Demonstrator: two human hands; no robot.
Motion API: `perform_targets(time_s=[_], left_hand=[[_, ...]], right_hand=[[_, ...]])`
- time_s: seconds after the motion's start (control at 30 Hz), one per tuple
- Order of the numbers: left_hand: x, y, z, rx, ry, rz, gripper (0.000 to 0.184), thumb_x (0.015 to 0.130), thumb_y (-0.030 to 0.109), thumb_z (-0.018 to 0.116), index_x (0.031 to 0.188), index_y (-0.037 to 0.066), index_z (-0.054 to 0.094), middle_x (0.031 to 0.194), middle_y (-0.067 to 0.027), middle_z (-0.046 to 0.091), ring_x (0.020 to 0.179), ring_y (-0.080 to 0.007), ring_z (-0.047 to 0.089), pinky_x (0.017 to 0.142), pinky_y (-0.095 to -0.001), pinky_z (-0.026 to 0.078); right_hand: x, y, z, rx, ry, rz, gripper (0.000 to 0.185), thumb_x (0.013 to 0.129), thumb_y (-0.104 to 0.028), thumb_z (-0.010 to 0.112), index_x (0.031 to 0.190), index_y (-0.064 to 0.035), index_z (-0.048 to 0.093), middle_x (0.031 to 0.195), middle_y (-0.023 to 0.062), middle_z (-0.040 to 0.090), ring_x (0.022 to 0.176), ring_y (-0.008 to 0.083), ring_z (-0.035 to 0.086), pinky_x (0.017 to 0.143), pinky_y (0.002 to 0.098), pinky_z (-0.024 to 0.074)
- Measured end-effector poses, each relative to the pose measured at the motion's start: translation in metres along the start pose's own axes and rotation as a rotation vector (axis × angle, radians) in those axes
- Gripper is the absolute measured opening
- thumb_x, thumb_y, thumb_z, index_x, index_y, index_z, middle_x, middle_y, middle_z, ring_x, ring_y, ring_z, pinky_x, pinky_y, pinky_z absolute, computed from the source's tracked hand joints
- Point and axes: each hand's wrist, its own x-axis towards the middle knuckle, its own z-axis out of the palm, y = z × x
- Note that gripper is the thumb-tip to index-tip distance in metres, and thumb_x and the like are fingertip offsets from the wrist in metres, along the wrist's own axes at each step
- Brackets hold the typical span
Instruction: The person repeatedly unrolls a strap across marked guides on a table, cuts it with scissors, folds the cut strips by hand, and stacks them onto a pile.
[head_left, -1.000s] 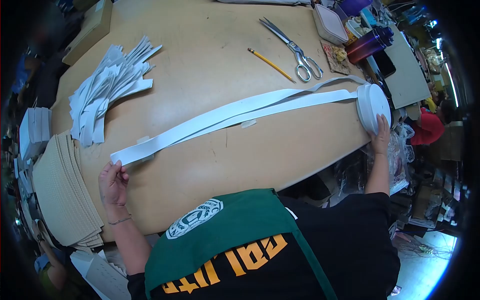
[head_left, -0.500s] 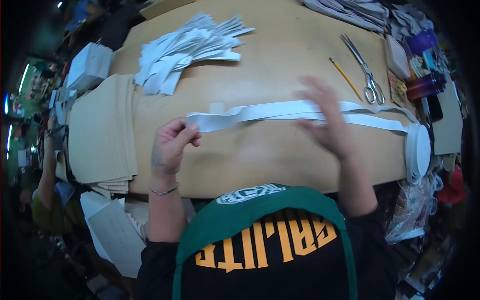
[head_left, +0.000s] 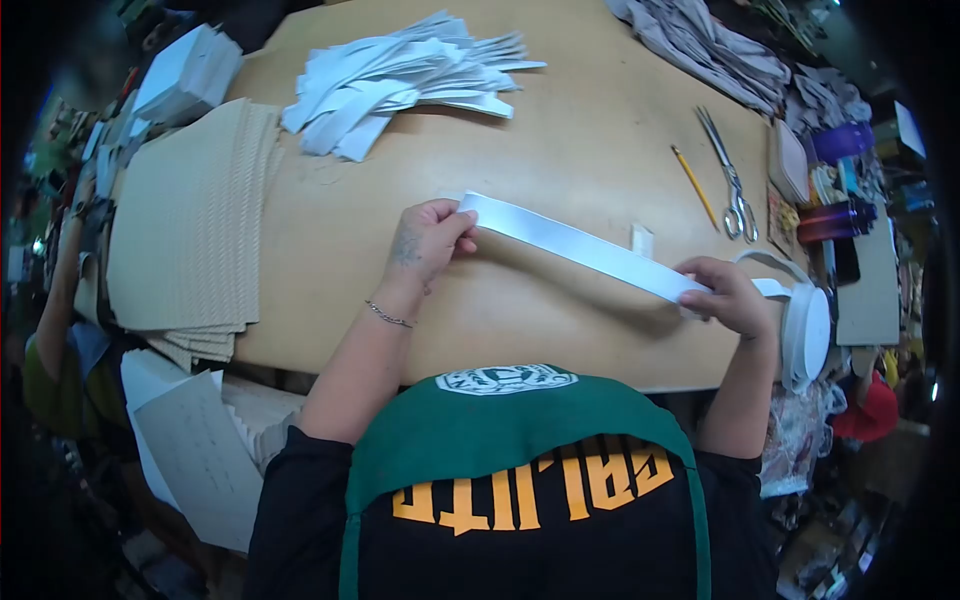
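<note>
A white elastic band (head_left: pixel 580 240) is stretched straight between my two hands, above the table. My left hand (head_left: pixel 435 238) pinches its left end between thumb and fingers. Farther along, my right hand (head_left: pixel 732 297) is closed on the band, its fingertips around the edge. Beyond the right hand the band runs on to a white roll (head_left: pixel 806 335) at the table's right edge. A small white piece (head_left: pixel 642 240) lies on the table behind the band, near the right hand.
A pile of cut white strips (head_left: pixel 400 85) lies at the back left. Stacked beige sheets (head_left: pixel 185 220) stand along the left side. Scissors (head_left: pixel 735 185) and a yellow pencil (head_left: pixel 694 187) rest at the right, near a purple bottle (head_left: pixel 835 220). Another person's arm (head_left: pixel 62 290) shows far left.
My right hand, open and moving before, has closed on the band. My left hand has moved right and away from me, and the doubled band is now drawn tight between both hands.
</note>
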Motion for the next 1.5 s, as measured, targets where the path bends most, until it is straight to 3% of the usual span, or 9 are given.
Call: perform_targets(time_s=[0.17, 0.27, 0.4, 0.5, 0.53, 0.57, 0.73, 0.93, 1.5], left_hand=[[0.009, -0.006, 0.009, 0.074, -0.009, 0.002, 0.012, 0.083, 0.014, 0.060, 0.081, 0.003, 0.063, 0.070, -0.0013, 0.059, 0.058, -0.0078, 0.053, 0.055, -0.0199, 0.043], [0.006, -0.009, 0.012, 0.159, -0.018, -0.005, 0.013, 0.083, 0.015, 0.060, 0.080, 0.004, 0.063, 0.069, -0.0010, 0.059, 0.055, -0.0075, 0.052, 0.053, -0.0202, 0.043], [-0.001, -0.012, 0.027, 0.278, 0.017, 0.016, 0.014, 0.084, 0.016, 0.060, 0.078, 0.004, 0.063, 0.068, -0.0011, 0.059, 0.053, -0.0073, 0.053, 0.051, -0.0205, 0.043], [-0.004, -0.010, 0.028, 0.273, 0.038, 0.001, 0.015, 0.084, 0.016, 0.060, 0.077, 0.003, 0.063, 0.067, -0.0012, 0.059, 0.053, -0.0069, 0.053, 0.049, -0.0204, 0.042], [-0.003, -0.009, 0.027, 0.266, 0.031, -0.006, 0.015, 0.084, 0.016, 0.060, 0.077, 0.003, 0.063, 0.067, -0.0012, 0.059, 0.054, -0.0068, 0.053, 0.049, -0.0203, 0.042], [-0.003, -0.010, 0.026, 0.232, 0.013, -0.012, 0.015, 0.084, 0.017, 0.060, 0.077, 0.003, 0.063, 0.066, -0.0011, 0.059, 0.053, -0.0065, 0.053, 0.048, -0.0201, 0.041], [-0.005, -0.010, 0.019, 0.086, -0.012, -0.056, 0.017, 0.083, 0.018, 0.063, 0.076, 0.003, 0.063, 0.064, -0.0006, 0.058, 0.049, -0.0051, 0.049, 0.045, -0.0180, 0.037], [-0.001, -0.011, 0.018, 0.143, 0.007, -0.077, 0.021, 0.082, 0.019, 0.062, 0.073, -0.001, 0.064, 0.059, -0.0014, 0.056, 0.044, -0.0056, 0.046, 0.041, -0.0198, 0.038], [-0.004, -0.007, 0.019, 0.148, 0.044, -0.132, 0.019, 0.083, 0.020, 0.063, 0.072, 0.004, 0.063, 0.057, 0.0019, 0.052, 0.042, -0.0028, 0.042, 0.039, -0.0164, 0.032]], right_hand=[[-0.049, 0.079, -0.061, -0.143, 0.482, 0.069, 0.015, 0.073, -0.014, 0.070, 0.080, -0.0025, 0.063, 0.068, 0.0020, 0.058, 0.063, 0.0092, 0.053, 0.061, 0.0239, 0.0436], [-0.036, 0.094, -0.062, -0.398, 0.580, 0.264, 0.018, 0.071, -0.016, 0.072, 0.080, -0.0034, 0.062, 0.072, 0.0061, 0.060, 0.070, 0.0151, 0.057, 0.068, 0.0288, 0.0443], [0.010, 0.061, -0.003, -1.032, 0.801, 0.464, 0.031, 0.067, -0.017, 0.073, 0.094, -0.0073, 0.062, 0.098, 0.0092, 0.061, 0.097, 0.0272, 0.055, 0.085, 0.0410, 0.0394], [0.069, 0.016, 0.057, -0.739, 0.898, -0.430, 0.033, 0.067, -0.017, 0.073, 0.096, -0.0095, 0.061, 0.109, 0.0102, 0.058, 0.103, 0.0266, 0.052, 0.091, 0.0395, 0.0368], [0.083, -0.010, 0.084, -0.571, 0.746, -0.730, 0.032, 0.067, -0.019, 0.073, 0.094, -0.0092, 0.060, 0.113, 0.0109, 0.057, 0.104, 0.0267, 0.051, 0.091, 0.0397, 0.0367], [0.096, -0.029, 0.111, -0.468, 0.636, -0.833, 0.030, 0.067, -0.019, 0.073, 0.091, -0.0090, 0.058, 0.115, 0.0111, 0.056, 0.106, 0.0272, 0.050, 0.092, 0.0415, 0.0362], [0.137, -0.037, 0.154, -0.185, 0.452, -0.950, 0.029, 0.066, -0.015, 0.073, 0.088, -0.0071, 0.057, 0.106, 0.0119, 0.060, 0.094, 0.0283, 0.056, 0.082, 0.0388, 0.0444], [0.139, -0.036, 0.155, -0.159, 0.545, -1.038, 0.030, 0.062, -0.010, 0.075, 0.087, -0.0053, 0.059, 0.101, 0.0116, 0.062, 0.082, 0.0277, 0.059, 0.070, 0.0355, 0.0490], [0.142, -0.035, 0.159, -0.237, 0.592, -1.159, 0.030, 0.062, -0.008, 0.074, 0.087, -0.0051, 0.060, 0.100, 0.0111, 0.060, 0.076, 0.0261, 0.058, 0.065, 0.0356, 0.0481]])
